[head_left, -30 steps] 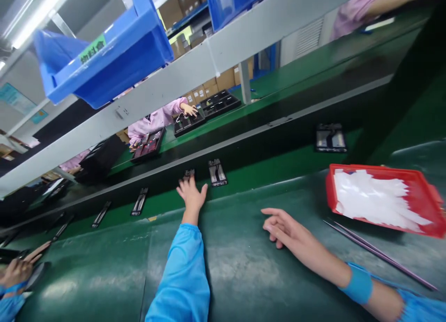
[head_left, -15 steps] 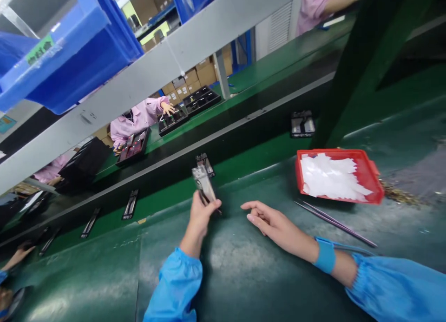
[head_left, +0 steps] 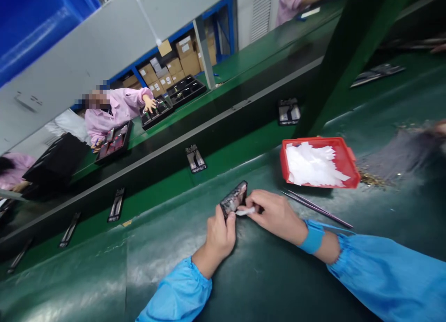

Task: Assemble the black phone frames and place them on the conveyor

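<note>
My left hand (head_left: 219, 236) is closed around the lower end of a dark, opened phone body (head_left: 232, 200), tilted above the green worktop. My right hand (head_left: 275, 213) is closed at the phone's right side, fingers curled. A small white strip (head_left: 245, 211) shows between its fingertips and the phone; the fingers seem to pinch it, and its far end is hidden. Right of my right hand lies a pair of metal tweezers (head_left: 318, 209). Behind them stands a red tray (head_left: 284, 163) holding a pile of white paper-like strips (head_left: 313, 164).
Several phone bodies, one a nearby phone frame (head_left: 195, 159), lie along the sunken green belt (head_left: 156, 189) beyond the worktop. A green post (head_left: 348, 62) rises at right. Small brass-coloured parts (head_left: 376, 179) lie beside the tray. Across the belt, a person in pink (head_left: 118, 106) works at black trays.
My left hand has brought the phone body back from the belt side toward my right hand and turned it. My right hand has closed at its side. The view has shifted.
</note>
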### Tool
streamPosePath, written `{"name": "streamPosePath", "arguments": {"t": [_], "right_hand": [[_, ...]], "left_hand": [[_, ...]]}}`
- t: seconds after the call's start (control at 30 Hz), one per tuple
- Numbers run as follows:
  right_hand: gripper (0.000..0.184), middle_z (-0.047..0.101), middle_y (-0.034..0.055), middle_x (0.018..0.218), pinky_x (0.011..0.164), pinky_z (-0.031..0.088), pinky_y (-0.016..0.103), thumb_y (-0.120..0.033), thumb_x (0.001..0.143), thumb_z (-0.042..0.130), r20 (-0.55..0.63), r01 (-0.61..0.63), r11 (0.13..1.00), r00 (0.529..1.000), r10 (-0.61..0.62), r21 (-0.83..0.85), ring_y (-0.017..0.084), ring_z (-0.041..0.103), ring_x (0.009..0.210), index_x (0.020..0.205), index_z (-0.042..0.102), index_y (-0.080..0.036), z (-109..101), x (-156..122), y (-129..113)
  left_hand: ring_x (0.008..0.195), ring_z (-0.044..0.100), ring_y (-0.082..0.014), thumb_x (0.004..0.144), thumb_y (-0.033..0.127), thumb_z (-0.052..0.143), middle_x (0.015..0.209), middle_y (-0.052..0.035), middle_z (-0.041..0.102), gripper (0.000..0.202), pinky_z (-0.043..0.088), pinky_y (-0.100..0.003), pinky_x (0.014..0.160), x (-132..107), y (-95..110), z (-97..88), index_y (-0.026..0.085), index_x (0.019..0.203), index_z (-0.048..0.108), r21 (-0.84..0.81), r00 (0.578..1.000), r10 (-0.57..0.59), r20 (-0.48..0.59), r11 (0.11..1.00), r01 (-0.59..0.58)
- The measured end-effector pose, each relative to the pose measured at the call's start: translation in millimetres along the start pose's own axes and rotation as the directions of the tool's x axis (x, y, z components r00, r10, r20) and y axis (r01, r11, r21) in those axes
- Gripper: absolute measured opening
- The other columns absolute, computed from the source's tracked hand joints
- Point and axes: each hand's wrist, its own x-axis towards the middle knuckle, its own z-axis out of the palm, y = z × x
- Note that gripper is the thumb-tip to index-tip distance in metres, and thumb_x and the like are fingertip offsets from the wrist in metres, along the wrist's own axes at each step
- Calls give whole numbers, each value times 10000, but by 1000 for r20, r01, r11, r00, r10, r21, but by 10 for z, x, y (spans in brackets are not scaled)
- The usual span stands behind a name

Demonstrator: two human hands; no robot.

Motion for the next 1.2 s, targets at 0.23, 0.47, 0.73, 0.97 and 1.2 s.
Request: {"name": "streamPosePath", "arguments": {"t": [0.23, 0.47, 0.73, 0.97, 1.2], "right_hand": [[160, 752, 49, 973, 782, 503, 291, -261, 1023, 603, 265, 149, 989, 953, -148, 18, 191, 690, 875, 1112, 731, -227, 73, -6, 24], [83, 690, 16, 899, 711, 464, 243, -195, 926, 741, 182, 126, 991, 977, -115, -51, 152, 635, 791, 998, 699, -204, 55, 18, -6], [86, 671, 7, 844, 710, 472, 240, -121, 906, 643, 137, 148, 985, 978, -159, 88, 139, 620, 760, 866, 650, -197, 59, 68, -66], [75, 597, -33, 706, 598, 440, 234, -127, 827, 563, -70, -220, 975, 973, 221, 24, 130, 569, 619, 827, 547, -200, -885, 352, 85], [341, 661, 166, 1094, 766, 476, 380, -63, 886, 496, -386, -385, 601, 913, 136, -700, 304, 607, 982, 1172, 663, -143, -1179, 368, 249]], "left_hand": [[1021, 695, -248, 1024, 514, 483, 1133, -112, 732, 394, 511, -354, 912, 163, -77, 2, 190, 1224, 584, -78, 991, 9, -130, 997, -19], [917, 695, -223, 1013, 530, 499, 1051, -91, 740, 423, 523, -322, 823, 188, -125, -44, 171, 1213, 595, -25, 998, 44, -50, 999, -45], [813, 688, -211, 989, 532, 537, 919, -60, 731, 374, 519, -306, 753, 204, -90, -58, 181, 1078, 631, 18, 993, 76, -86, 997, -75], [1034, 700, -255, 978, 540, 573, 1134, -102, 734, 416, 513, -366, 926, 259, -222, -33, 193, 1201, 623, -86, 989, 40, -140, 995, -52], [1018, 716, -240, 921, 578, 656, 1109, -86, 748, 476, 537, -353, 939, 266, -189, -3, 197, 1205, 635, -341, 980, -55, -189, 940, -13]]}}
